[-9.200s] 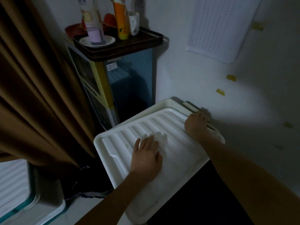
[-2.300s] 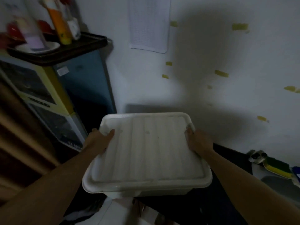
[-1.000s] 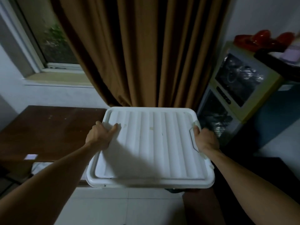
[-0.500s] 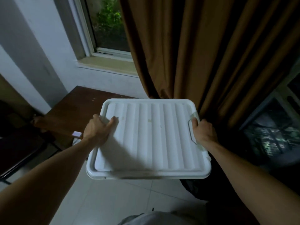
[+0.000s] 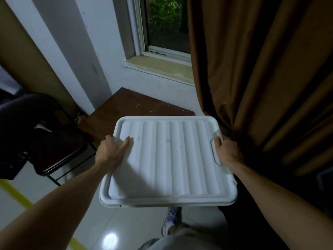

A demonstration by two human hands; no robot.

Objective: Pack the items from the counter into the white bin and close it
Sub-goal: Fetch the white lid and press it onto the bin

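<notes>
Left hand [image 5: 110,152] gripping the left edge and right hand [image 5: 227,151] curled round the translucent clip handle [image 5: 216,132] on the right edge, a person holds a white plastic storage bin with a ribbed lid [image 5: 167,159] level in the air, lid on, the left thumb lying across the lid. Under the bin is a glossy pale tiled floor [image 5: 126,222]. A dark brown wooden table [image 5: 137,107] stands just beyond the bin's far edge, with a glass window [image 5: 167,29] farther beyond. A long brown curtain [image 5: 252,69] hangs to the bin's right, a dark folding chair [image 5: 54,150] sits to its left, and a blue-and-white sneaker [image 5: 170,221] shows below its near edge.
</notes>
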